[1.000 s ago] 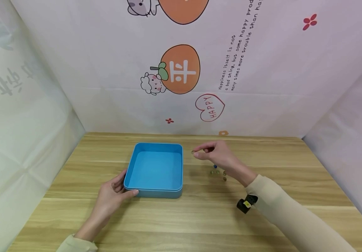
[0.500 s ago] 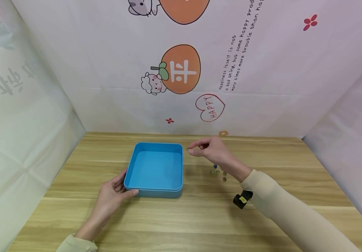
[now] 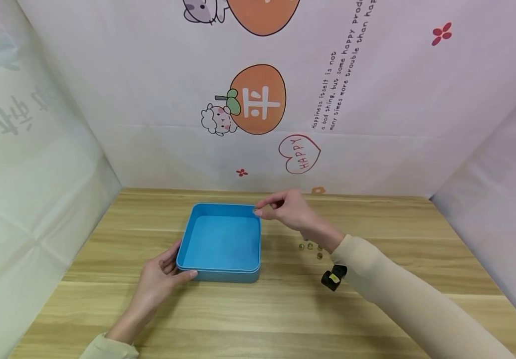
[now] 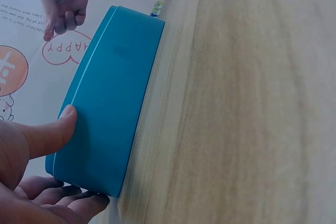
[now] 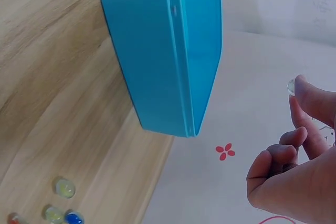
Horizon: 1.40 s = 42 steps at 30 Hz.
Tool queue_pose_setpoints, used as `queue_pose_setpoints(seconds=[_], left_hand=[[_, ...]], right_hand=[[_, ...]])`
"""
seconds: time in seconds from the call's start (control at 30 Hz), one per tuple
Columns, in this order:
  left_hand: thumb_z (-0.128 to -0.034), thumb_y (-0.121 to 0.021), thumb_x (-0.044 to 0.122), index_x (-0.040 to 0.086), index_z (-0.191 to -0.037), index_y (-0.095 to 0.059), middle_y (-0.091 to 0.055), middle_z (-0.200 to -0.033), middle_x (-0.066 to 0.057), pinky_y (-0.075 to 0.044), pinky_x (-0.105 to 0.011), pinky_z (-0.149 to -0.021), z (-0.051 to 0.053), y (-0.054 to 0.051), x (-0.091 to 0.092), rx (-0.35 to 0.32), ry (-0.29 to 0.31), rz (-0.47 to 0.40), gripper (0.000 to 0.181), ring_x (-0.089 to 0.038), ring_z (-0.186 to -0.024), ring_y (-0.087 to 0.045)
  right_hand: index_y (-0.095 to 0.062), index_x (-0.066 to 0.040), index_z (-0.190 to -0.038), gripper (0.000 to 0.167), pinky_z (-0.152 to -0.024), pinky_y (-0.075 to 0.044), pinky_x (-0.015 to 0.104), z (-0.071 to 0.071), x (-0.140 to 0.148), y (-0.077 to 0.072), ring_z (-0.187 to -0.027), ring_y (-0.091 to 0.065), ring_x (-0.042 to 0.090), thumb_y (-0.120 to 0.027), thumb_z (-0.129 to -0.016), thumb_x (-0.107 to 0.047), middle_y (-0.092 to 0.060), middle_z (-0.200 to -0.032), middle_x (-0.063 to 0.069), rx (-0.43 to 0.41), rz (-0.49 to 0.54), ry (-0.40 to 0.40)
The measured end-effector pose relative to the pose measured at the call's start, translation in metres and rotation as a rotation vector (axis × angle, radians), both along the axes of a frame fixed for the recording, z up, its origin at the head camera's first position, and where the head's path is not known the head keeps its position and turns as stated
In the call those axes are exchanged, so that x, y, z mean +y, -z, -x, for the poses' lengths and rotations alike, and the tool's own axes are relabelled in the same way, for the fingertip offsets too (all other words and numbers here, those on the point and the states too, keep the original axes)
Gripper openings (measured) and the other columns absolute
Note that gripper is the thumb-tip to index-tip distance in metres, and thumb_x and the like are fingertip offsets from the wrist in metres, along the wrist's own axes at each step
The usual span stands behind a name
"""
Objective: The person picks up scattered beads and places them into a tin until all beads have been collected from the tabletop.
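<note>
The thumb and forefinger of your right hand (image 3: 286, 209) pinch one small clear marble (image 5: 291, 87) between their tips; the other fingers are curled in. The marble is in the air, near the far right corner of the box (image 3: 226, 276), higher than its rim. I judge it light, hard and smooth, probably of glass, so it may slip; it is best to keep the finger pads on its widest part, without squeezing much.

To the left of these fingers, and closer to you, your left hand (image 3: 156, 279) holds the near left corner of the box: the thumb lies on the near wall, the fingers on the left side. The box seems to be stiff plastic, rather light, so this corner is a good place for steadying it.

Below the right fingers, toward you and a little to the right, other marbles (image 5: 65, 188) lie in a loose group, one of them blue (image 5: 74, 217). They would roll easily, I think, because the worktop (image 3: 258, 319) looks flat and smooth, with wood grain. Beyond the fingers stands a pale printed wall (image 3: 374, 159); whitish sides enclose the worktop at left and right.
</note>
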<state>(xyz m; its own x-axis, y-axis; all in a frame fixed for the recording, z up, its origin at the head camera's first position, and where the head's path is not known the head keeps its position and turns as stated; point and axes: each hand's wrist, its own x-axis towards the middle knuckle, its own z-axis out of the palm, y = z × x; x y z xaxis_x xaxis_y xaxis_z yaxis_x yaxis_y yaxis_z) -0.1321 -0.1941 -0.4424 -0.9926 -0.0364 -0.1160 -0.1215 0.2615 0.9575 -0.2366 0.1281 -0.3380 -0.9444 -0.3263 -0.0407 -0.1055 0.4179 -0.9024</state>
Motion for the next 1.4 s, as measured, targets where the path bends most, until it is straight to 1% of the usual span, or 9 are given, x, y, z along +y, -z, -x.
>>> queue_pose_setpoints(seconds=[0.27, 0.6, 0.87, 1.07, 1.17, 1.4], left_hand=[[-0.0875, -0.088, 0.007, 0.001, -0.163, -0.034, -0.034, -0.163, -0.026, -0.047, -0.042, -0.108, 0.000, 0.000, 0.000, 0.002, 0.006, 0.002, 0.093, -0.040, -0.146, -0.040], [-0.0880, -0.088, 0.007, 0.000, -0.163, -0.032, -0.033, -0.164, -0.026, -0.047, -0.042, -0.108, 0.001, 0.000, 0.000, -0.002, 0.013, -0.003, 0.094, -0.040, -0.147, -0.040], [-0.0879, -0.088, 0.008, 0.001, -0.163, -0.033, -0.033, -0.164, -0.025, -0.047, -0.040, -0.109, 0.000, -0.002, 0.000, -0.006, 0.007, 0.003, 0.094, -0.038, -0.147, -0.040], [-0.0881, -0.088, 0.009, 0.000, -0.163, -0.032, -0.032, -0.165, -0.026, -0.046, -0.042, -0.109, 0.000, 0.000, 0.000, -0.003, 0.010, 0.007, 0.094, -0.040, -0.148, -0.039], [-0.0882, -0.088, 0.009, 0.000, -0.164, -0.032, -0.032, -0.165, -0.025, -0.045, -0.041, -0.110, -0.001, -0.001, 0.000, -0.006, 0.007, 0.004, 0.094, -0.039, -0.148, -0.038], [-0.0884, -0.089, 0.013, 0.002, -0.164, -0.034, -0.033, -0.165, -0.023, -0.044, -0.039, -0.111, 0.000, -0.002, 0.001, -0.001, 0.004, 0.017, 0.094, -0.037, -0.149, -0.038]], right_hand=[[-0.085, -0.013, -0.105, 0.014, -0.068, -0.036, 0.032, 0.004, -0.014, -0.001, -0.082, -0.049, 0.025, -0.084, -0.094, -0.021, -0.050, -0.081, 0.006, 0.009, -0.012, -0.020], [-0.085, -0.011, -0.102, 0.011, -0.063, -0.035, 0.030, 0.005, -0.032, 0.000, -0.079, -0.049, 0.023, -0.083, -0.095, -0.020, -0.055, -0.080, 0.006, 0.011, -0.028, -0.021], [-0.085, -0.010, -0.100, 0.010, -0.065, -0.032, 0.031, 0.010, -0.043, 0.008, -0.075, -0.047, 0.022, -0.084, -0.094, -0.017, -0.054, -0.078, 0.005, 0.014, -0.026, -0.025], [-0.085, -0.010, -0.100, 0.010, -0.066, -0.033, 0.032, 0.011, -0.053, 0.011, -0.074, -0.047, 0.021, -0.084, -0.093, -0.018, -0.054, -0.077, 0.004, 0.008, -0.021, -0.031], [-0.085, -0.009, -0.100, 0.010, -0.066, -0.033, 0.032, 0.011, -0.057, 0.013, -0.074, -0.047, 0.021, -0.084, -0.093, -0.017, -0.055, -0.077, 0.004, 0.016, -0.025, -0.039], [-0.085, -0.008, -0.098, 0.009, -0.064, -0.032, 0.030, 0.015, -0.064, 0.024, -0.069, -0.045, 0.019, -0.085, -0.092, -0.015, -0.055, -0.076, 0.003, 0.027, -0.035, -0.032]])
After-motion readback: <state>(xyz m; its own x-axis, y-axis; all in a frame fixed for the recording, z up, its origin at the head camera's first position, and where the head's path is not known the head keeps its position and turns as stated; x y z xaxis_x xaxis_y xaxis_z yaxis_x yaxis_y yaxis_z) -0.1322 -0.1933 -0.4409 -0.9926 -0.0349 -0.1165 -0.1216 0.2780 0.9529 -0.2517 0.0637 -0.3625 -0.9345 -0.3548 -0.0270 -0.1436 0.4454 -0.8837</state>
